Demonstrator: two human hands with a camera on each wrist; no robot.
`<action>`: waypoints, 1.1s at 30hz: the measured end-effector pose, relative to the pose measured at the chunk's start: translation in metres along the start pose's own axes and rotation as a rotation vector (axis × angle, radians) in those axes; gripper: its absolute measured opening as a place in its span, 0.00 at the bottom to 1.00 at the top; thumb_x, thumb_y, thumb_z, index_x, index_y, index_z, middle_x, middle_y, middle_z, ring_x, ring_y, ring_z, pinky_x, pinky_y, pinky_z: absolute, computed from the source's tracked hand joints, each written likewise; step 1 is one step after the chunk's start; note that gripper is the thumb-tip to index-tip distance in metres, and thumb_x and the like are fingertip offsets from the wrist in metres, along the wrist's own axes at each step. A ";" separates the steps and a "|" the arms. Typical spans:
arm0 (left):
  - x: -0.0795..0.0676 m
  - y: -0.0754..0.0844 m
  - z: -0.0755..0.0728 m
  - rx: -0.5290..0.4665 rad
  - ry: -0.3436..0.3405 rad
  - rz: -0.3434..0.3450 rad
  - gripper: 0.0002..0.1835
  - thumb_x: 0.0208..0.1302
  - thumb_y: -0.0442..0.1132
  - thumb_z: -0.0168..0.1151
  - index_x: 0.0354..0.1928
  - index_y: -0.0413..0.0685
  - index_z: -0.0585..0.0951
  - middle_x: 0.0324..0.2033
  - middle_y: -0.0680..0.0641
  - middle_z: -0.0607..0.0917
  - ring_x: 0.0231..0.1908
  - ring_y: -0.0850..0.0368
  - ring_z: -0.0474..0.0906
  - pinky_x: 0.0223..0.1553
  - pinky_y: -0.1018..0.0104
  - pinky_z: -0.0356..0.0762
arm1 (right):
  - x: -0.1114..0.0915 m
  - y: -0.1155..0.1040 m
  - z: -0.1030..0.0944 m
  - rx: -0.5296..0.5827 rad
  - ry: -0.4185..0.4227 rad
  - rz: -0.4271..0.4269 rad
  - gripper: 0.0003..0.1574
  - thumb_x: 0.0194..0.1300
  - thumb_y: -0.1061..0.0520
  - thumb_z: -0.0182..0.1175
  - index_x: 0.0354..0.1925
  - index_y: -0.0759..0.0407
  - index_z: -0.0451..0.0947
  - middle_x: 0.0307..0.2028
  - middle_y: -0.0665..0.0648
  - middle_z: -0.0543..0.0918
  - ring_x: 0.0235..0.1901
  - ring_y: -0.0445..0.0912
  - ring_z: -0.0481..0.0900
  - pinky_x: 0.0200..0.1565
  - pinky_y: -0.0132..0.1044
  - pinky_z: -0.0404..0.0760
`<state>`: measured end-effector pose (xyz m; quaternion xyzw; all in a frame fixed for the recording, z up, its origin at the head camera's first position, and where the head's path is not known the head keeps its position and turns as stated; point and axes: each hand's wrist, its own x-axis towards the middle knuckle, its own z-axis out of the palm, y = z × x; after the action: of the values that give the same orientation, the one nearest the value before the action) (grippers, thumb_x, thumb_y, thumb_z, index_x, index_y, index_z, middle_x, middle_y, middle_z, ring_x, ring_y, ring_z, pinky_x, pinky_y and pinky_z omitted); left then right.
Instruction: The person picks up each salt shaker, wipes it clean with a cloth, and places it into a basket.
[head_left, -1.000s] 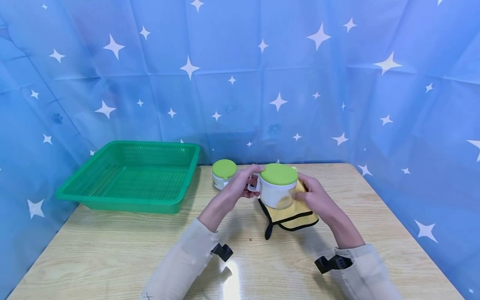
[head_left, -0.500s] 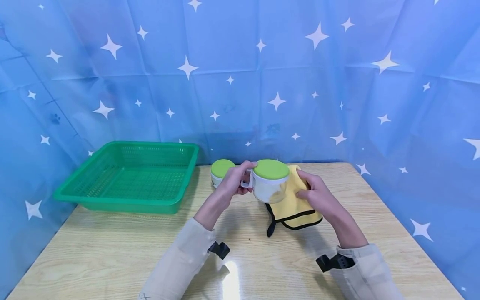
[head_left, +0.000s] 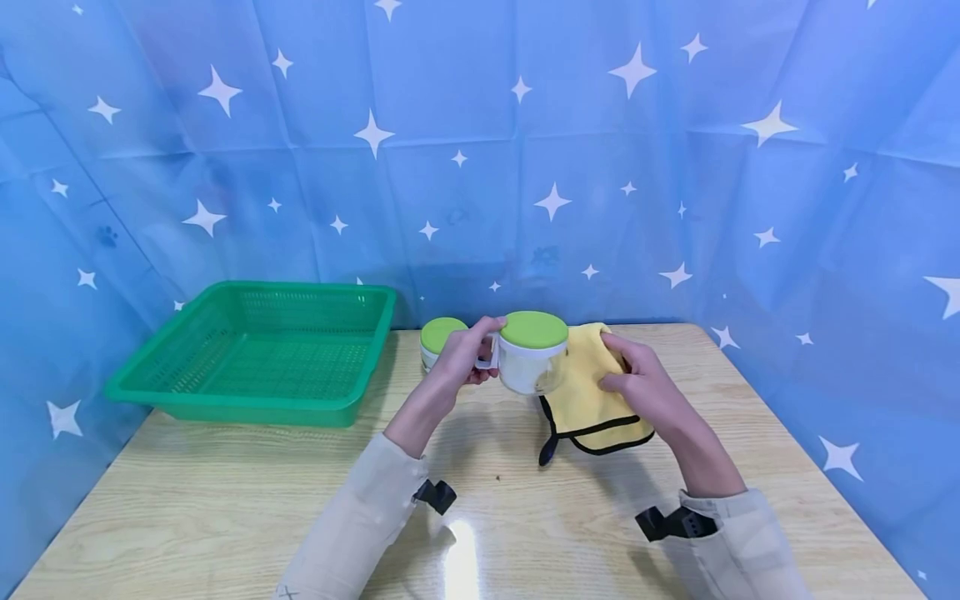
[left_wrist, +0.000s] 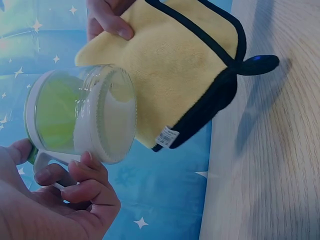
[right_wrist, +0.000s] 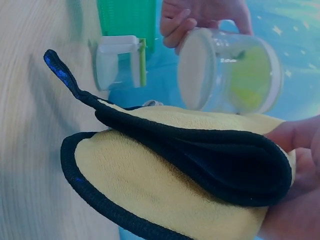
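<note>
A clear jar (head_left: 529, 358) with a green lid and a white handle is held above the table. My left hand (head_left: 465, 354) grips it by the handle, thumb near the lid's edge; the left wrist view shows fingers curled through the handle of the jar (left_wrist: 82, 112). My right hand (head_left: 645, 379) pinches a folded yellow cloth (head_left: 588, 383) with black edging and a black loop, which hangs just right of the jar. In the right wrist view the cloth (right_wrist: 165, 175) covers the foreground. Whether cloth and jar touch, I cannot tell.
Behind my left hand a smaller green-lidded jar (head_left: 442, 335) stands on the wooden table (head_left: 300, 500). A green perforated basket (head_left: 341, 412) sits at the back left. A blue star-patterned curtain (head_left: 480, 167) rises behind the table.
The jar has moved left and slightly up in my left hand. My right hand and the cloth have shifted a little right, away from the jar's side, uncovering more of the cloth.
</note>
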<state>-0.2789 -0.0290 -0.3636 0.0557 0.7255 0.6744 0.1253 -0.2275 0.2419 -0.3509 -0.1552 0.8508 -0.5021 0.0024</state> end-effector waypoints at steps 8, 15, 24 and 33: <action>0.000 -0.001 -0.001 0.006 0.035 0.000 0.32 0.65 0.67 0.56 0.16 0.50 0.66 0.18 0.49 0.78 0.21 0.56 0.71 0.24 0.69 0.66 | -0.004 -0.009 -0.003 0.008 0.028 -0.027 0.40 0.61 0.75 0.54 0.73 0.73 0.63 0.44 0.71 0.79 0.34 0.38 0.81 0.37 0.32 0.82; -0.002 0.001 0.002 0.030 0.073 0.005 0.33 0.66 0.66 0.56 0.16 0.49 0.64 0.19 0.48 0.78 0.22 0.56 0.73 0.26 0.68 0.67 | -0.003 -0.013 0.004 -0.115 0.082 -0.056 0.39 0.60 0.74 0.54 0.71 0.74 0.65 0.53 0.75 0.78 0.39 0.44 0.79 0.40 0.30 0.79; -0.004 0.004 0.008 0.062 0.178 0.047 0.33 0.66 0.67 0.57 0.17 0.48 0.66 0.21 0.48 0.81 0.23 0.55 0.74 0.26 0.67 0.71 | 0.002 -0.017 0.034 -0.493 0.200 -0.185 0.11 0.63 0.64 0.65 0.44 0.63 0.78 0.32 0.57 0.74 0.27 0.47 0.69 0.31 0.38 0.70; -0.005 0.002 0.013 0.050 0.184 0.055 0.33 0.66 0.67 0.58 0.18 0.48 0.67 0.21 0.46 0.82 0.23 0.54 0.76 0.24 0.68 0.71 | -0.002 -0.025 0.042 -0.540 0.289 -0.187 0.14 0.63 0.64 0.63 0.48 0.66 0.81 0.34 0.61 0.78 0.27 0.49 0.72 0.27 0.37 0.72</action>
<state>-0.2706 -0.0173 -0.3622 0.0166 0.7487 0.6617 0.0381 -0.2125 0.1950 -0.3506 -0.1548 0.9269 -0.2732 -0.2057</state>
